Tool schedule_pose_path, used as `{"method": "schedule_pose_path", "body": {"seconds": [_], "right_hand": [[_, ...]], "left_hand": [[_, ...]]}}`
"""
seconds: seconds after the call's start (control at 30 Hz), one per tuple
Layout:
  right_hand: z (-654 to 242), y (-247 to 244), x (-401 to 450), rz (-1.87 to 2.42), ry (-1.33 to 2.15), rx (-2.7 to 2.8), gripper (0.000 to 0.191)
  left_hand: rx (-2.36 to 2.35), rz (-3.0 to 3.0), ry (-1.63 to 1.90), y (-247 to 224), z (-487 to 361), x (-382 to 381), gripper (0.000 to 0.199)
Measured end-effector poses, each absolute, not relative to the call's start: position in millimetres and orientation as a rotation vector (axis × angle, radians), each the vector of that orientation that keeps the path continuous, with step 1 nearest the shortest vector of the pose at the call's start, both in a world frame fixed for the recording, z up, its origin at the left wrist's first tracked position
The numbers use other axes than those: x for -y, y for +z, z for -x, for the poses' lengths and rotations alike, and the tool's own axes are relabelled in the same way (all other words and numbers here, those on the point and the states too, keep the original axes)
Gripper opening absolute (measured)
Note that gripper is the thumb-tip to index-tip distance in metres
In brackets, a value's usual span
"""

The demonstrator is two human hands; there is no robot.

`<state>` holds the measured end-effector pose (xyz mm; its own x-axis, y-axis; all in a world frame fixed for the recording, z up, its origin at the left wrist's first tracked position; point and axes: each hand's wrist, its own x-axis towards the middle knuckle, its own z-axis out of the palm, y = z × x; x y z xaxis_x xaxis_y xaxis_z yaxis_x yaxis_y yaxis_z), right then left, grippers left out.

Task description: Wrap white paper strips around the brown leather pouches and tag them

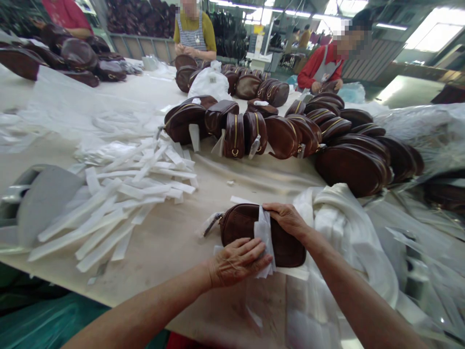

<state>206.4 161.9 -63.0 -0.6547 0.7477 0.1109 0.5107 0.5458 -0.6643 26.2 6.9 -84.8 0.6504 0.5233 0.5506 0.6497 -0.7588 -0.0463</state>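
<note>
Two hands (pixel 238 261) (pixel 288 220), pressed on bag | one brown bag (pixel 240 223) | one white strip (pixel 264 235) around it

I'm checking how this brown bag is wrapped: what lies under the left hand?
Under the left hand lie part of a white strip and part of the brown bag it crosses. The hand hides the rest, so whether the strip is fastened there cannot be seen.

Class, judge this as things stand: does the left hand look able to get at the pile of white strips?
Probably yes: the left hand lies on the white band across the brown bag, and mostly bare tabletop leads from there to the white strips, with nothing tall between.
</note>
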Motion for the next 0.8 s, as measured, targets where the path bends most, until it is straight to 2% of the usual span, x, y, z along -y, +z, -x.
{"method": "schedule_pose_path", "body": {"seconds": [0.23,0.4,0.5,0.63,0.8], "right_hand": [[-215,-61,-145,0.989,0.733,2.379,0.034],[-242,-51,-81,0.766,0.389,2.288,0.040],[-255,-49,-34,0.671,0.315,2.355,0.044],[-252,-55,-2,0.649,0.215,2.413,0.035],[-245,-69,-4,0.653,0.131,2.291,0.027]], "left_hand": [[0.940,2.635,-0.817,-83,-26,-5,0.033],[0.930,2.624,-0.837,-86,-26,-2,0.036],[0.927,2.590,-0.874,-87,-27,-3,0.033],[0.887,2.598,-0.872,-84,-28,-4,0.028],[0.884,2.637,-0.926,-82,-28,-4,0.027]]}}
